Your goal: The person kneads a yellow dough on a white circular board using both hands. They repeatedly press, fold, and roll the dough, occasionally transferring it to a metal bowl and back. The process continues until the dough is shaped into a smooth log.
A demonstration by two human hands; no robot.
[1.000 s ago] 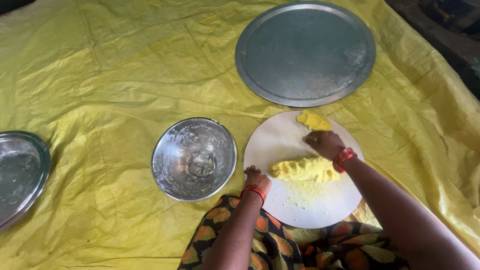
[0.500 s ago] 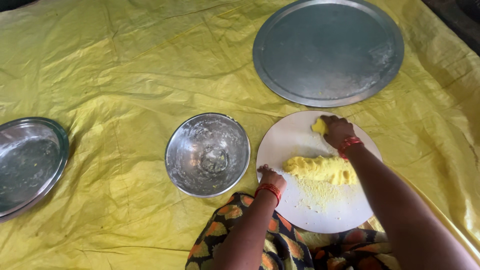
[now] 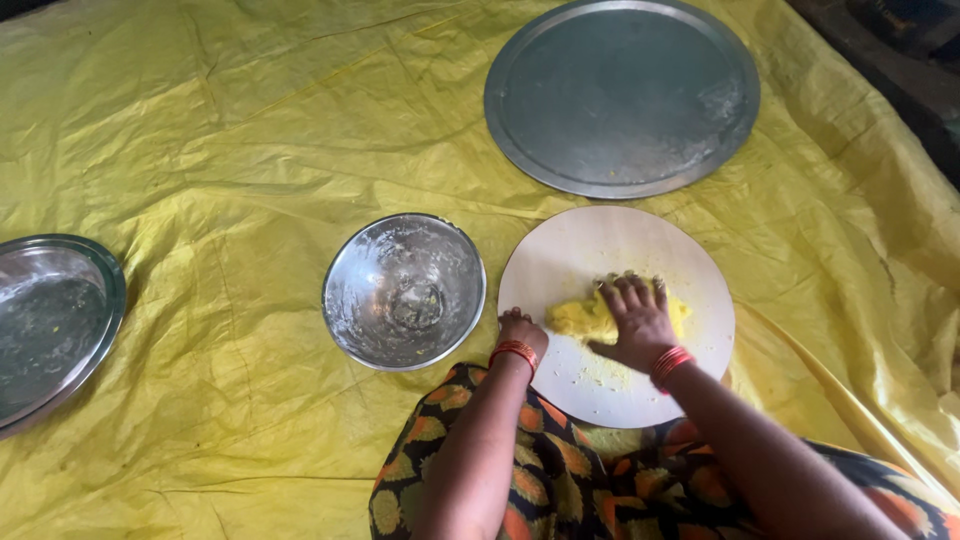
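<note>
Head view, looking down at a crinkled yellow plastic sheet (image 3: 230, 150) spread over the floor. Right hand (image 3: 636, 322) lies flat, fingers spread, palm pressing on a lump of soft yellow dough (image 3: 582, 318) in the middle of a round pale wooden board (image 3: 600, 245); fingertips point away from the person. Dough shows at the left of the hand and a bit at the right, the rest is hidden under the palm. Yellow crumbs are scattered on the board's near part. Left hand (image 3: 522, 330) is curled at the board's left near edge, touching the rim; can't tell if it grips it. Red bangles on both wrists.

Just left of the board, a round steel bowl (image 3: 404, 291) smeared with flour residue, close to the left hand but apart. Beyond the board, a large flat round steel tray (image 3: 621, 95), dusty. Far left edge, a steel plate (image 3: 50, 325), partly cut off. Orange-and-green patterned cloth (image 3: 540, 480) covers the person's lap.
</note>
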